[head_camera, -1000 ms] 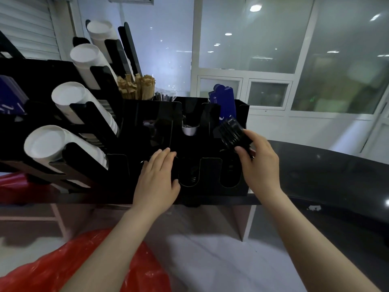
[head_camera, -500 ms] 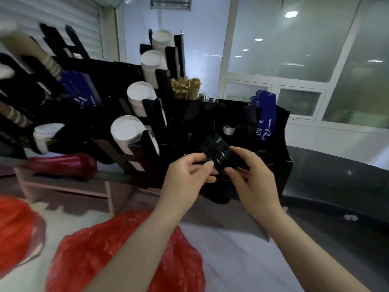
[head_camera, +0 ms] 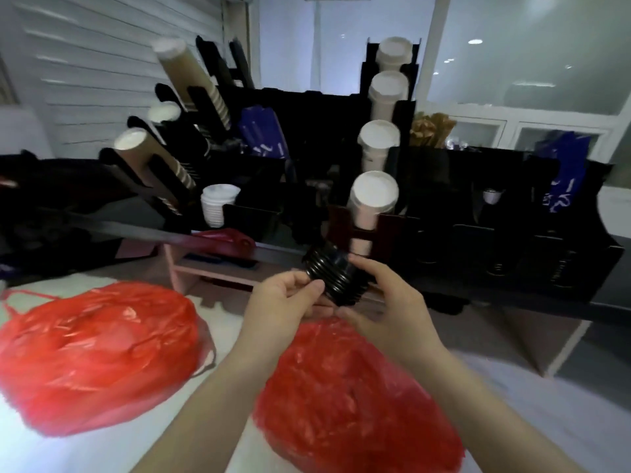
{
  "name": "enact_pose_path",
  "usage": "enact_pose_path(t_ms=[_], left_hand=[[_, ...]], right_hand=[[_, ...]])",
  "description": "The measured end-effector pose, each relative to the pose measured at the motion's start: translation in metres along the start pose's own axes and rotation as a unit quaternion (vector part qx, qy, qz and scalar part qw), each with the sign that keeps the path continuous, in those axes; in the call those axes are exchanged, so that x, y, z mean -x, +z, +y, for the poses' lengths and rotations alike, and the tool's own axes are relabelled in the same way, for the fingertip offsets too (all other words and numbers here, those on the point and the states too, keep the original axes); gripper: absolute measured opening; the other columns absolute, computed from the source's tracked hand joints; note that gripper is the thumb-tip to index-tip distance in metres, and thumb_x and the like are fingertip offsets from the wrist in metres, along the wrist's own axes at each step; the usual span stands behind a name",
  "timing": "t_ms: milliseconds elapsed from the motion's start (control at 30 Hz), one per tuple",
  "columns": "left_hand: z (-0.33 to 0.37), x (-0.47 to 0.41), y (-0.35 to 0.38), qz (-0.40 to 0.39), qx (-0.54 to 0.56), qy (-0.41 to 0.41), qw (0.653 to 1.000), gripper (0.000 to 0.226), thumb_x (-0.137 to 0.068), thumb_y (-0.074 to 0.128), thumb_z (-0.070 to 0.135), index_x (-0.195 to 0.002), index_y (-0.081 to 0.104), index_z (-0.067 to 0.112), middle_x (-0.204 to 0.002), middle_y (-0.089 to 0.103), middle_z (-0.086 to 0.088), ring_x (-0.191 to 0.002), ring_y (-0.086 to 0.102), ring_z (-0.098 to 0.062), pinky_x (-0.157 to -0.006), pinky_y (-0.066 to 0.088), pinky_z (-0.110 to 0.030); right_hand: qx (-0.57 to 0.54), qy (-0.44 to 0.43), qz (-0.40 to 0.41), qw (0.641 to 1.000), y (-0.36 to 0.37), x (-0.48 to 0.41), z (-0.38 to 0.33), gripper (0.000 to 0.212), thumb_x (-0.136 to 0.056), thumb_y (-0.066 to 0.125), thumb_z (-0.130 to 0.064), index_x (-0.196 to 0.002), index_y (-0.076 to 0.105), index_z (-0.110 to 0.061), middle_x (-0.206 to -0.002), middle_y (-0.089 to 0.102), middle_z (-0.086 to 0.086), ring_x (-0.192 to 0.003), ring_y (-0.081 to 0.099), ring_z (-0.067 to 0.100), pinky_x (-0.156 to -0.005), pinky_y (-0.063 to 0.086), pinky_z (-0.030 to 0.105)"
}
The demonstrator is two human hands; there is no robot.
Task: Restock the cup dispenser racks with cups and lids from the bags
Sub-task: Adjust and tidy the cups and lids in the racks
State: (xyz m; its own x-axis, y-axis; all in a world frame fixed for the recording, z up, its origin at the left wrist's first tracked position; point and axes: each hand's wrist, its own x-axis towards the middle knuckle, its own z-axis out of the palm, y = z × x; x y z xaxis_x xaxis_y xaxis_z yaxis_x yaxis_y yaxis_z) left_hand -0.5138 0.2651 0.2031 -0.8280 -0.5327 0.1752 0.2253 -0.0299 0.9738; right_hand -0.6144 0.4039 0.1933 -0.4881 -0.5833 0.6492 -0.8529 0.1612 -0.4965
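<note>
A stack of black lids (head_camera: 336, 276) is held between both hands in front of the counter edge. My left hand (head_camera: 283, 300) pinches its near left side and my right hand (head_camera: 386, 302) grips its right side. Behind them stands the black dispenser rack (head_camera: 505, 206) with white cup stacks (head_camera: 374, 196) slanting out of its slots. A second rack (head_camera: 191, 155) to the left holds brown striped cup stacks (head_camera: 160, 162). Two red plastic bags lie below: one (head_camera: 92, 349) on the left, one (head_camera: 351, 404) under my forearms.
A short stack of white lids (head_camera: 218, 203) sits on the dark counter (head_camera: 143, 233). Blue packets (head_camera: 263, 134) and wooden stirrers (head_camera: 430, 129) stand in the racks. A pink wooden shelf frame (head_camera: 211, 271) is under the counter. Glass partitions rise behind on the right.
My right hand drew the lid stack back from the rack's right slots, and my left hand left the rack front to take hold of it. The view swung left and down, showing both bags.
</note>
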Motion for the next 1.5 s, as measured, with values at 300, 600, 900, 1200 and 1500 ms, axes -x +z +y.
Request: enact_pose_path(t_ms=[300, 600, 900, 1200, 1500], left_hand=[[0.003, 0.006, -0.140, -0.014, -0.078, -0.031, 0.996, 0.014, -0.093, 0.055, 0.018, -0.095, 0.069, 0.021, -0.084, 0.075, -0.001, -0.080, 0.072, -0.016, -0.070, 0.049, -0.025], [0.006, -0.020, -0.178, -0.009, -0.091, -0.008, 0.996, 0.018, -0.087, 0.058, 0.009, -0.095, 0.068, 0.021, -0.088, 0.075, 0.003, -0.085, 0.070, -0.010, -0.069, 0.050, -0.015], [-0.001, -0.088, -0.174, -0.027, -0.170, 0.049, 0.984, 0.020, -0.089, 0.059, 0.015, -0.099, 0.065, 0.032, -0.089, 0.073, 0.016, -0.091, 0.066, 0.001, -0.083, 0.047, -0.023], [-0.013, -0.174, -0.167, -0.009, -0.375, 0.204, 0.904, 0.052, -0.086, 0.056, 0.016, -0.136, 0.044, 0.026, -0.131, 0.053, 0.008, -0.121, 0.048, -0.008, -0.092, 0.035, -0.021], [-0.032, -0.221, -0.173, -0.062, -0.618, 0.260, 0.739, 0.077, -0.086, 0.053, 0.027, -0.151, 0.012, 0.019, -0.158, 0.010, 0.002, -0.146, -0.006, -0.017, -0.117, 0.000, -0.042]], right_hand=[[0.025, 0.008, 0.039, 0.999, 0.113, -0.009, -0.075, 0.062, -0.073, 0.080, -0.017, -0.130, 0.055, -0.016, -0.129, 0.058, -0.006, -0.119, 0.054, 0.011, -0.100, 0.043, 0.025], [0.076, 0.103, 0.032, 0.991, 0.125, -0.036, -0.066, 0.064, -0.079, 0.076, -0.026, -0.137, 0.048, -0.023, -0.132, 0.054, -0.012, -0.124, 0.048, 0.007, -0.103, 0.038, 0.022], [0.079, 0.104, 0.095, 0.987, 0.130, -0.089, -0.029, 0.064, -0.086, 0.070, -0.021, -0.142, 0.039, -0.019, -0.141, 0.046, -0.005, -0.132, 0.040, 0.009, -0.110, 0.033, 0.025], [0.159, 0.067, 0.156, 0.973, 0.142, -0.142, -0.002, 0.065, -0.089, 0.063, -0.009, -0.145, 0.029, -0.006, -0.148, 0.035, 0.012, -0.140, 0.028, 0.021, -0.113, 0.020, 0.022], [0.345, 0.151, 0.070, 0.924, 0.146, -0.179, 0.020, 0.060, -0.089, 0.056, 0.004, -0.143, 0.033, 0.002, -0.146, 0.037, 0.020, -0.141, 0.027, 0.031, -0.116, 0.020, 0.048]])
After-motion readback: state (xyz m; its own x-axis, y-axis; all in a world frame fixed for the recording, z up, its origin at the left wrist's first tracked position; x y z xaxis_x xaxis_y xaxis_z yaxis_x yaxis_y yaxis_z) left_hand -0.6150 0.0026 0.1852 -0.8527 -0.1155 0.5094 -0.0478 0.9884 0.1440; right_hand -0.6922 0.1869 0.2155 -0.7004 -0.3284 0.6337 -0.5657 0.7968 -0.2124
